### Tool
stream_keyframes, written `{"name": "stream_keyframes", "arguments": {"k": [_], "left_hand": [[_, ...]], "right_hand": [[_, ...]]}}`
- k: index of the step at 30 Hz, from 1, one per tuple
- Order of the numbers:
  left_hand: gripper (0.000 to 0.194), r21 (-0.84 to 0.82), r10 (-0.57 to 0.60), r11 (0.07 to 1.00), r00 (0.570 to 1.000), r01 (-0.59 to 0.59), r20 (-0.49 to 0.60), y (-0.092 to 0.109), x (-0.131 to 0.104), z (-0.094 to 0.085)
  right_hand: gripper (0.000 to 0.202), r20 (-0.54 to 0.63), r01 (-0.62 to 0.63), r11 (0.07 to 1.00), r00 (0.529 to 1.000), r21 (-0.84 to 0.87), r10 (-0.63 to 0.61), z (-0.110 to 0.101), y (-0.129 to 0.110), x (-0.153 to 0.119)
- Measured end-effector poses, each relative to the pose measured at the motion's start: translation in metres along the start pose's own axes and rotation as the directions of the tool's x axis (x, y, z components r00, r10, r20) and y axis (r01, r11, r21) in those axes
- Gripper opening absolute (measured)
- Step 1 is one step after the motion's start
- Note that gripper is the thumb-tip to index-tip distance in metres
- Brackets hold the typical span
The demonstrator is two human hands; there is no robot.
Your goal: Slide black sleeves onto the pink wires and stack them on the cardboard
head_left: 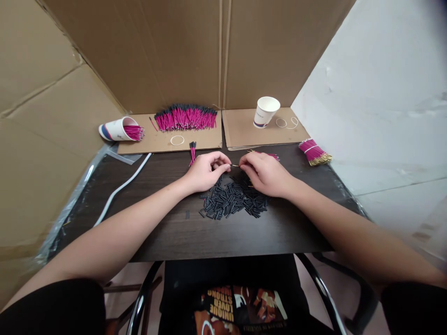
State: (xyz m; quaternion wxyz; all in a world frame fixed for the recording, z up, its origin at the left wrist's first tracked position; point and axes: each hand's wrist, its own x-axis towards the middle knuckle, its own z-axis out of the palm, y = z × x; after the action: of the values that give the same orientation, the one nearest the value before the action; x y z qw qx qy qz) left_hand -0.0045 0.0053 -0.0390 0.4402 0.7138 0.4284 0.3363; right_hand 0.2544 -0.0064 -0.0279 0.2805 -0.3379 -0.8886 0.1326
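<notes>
My left hand (pixel 208 171) is closed in a pinch, a small dark bit that looks like a black sleeve at its fingertips. Facing it, my right hand (pixel 266 174) pinches a thin wire whose gold-coloured tip (pixel 235 166) points at the left fingers. Most of that wire is hidden by the hand. Below both hands lies a pile of short black sleeves (pixel 230 200). More magenta wires (pixel 274 156) stick out from behind and under my right hand. Just beyond my left hand rests a small bunch of magenta wires with black ends (pixel 193 151).
At the back, cardboard carries a row of black-ended magenta wires (pixel 186 118), an upright paper cup (pixel 265 114) and rubber bands (pixel 177 140). Left, a tipped paper cup (pixel 113 130) holds wires, near a white cable (pixel 127 181). Right lies a banded wire bundle (pixel 314 151).
</notes>
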Motion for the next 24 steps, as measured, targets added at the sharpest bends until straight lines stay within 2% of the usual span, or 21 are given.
{"name": "stream_keyframes", "arguments": {"k": [12, 18, 24], "left_hand": [[0.024, -0.008, 0.029, 1.0, 0.999, -0.029, 0.017, -0.0027, 0.0009, 0.0], [0.024, 0.009, 0.023, 1.0, 0.999, -0.024, 0.038, -0.0017, 0.0, -0.0003], [0.023, -0.027, 0.008, 1.0, 0.999, -0.007, 0.034, -0.0007, 0.0, -0.0001]], "right_hand": [[0.015, -0.003, 0.023, 1.0, 1.0, -0.013, -0.023, 0.0028, 0.0045, -0.0009], [0.014, -0.046, 0.081, 0.996, 0.996, 0.032, -0.079, 0.0012, 0.0009, 0.0005], [0.005, -0.098, 0.086, 0.994, 0.992, 0.071, -0.078, 0.0002, -0.002, 0.0024]]}}
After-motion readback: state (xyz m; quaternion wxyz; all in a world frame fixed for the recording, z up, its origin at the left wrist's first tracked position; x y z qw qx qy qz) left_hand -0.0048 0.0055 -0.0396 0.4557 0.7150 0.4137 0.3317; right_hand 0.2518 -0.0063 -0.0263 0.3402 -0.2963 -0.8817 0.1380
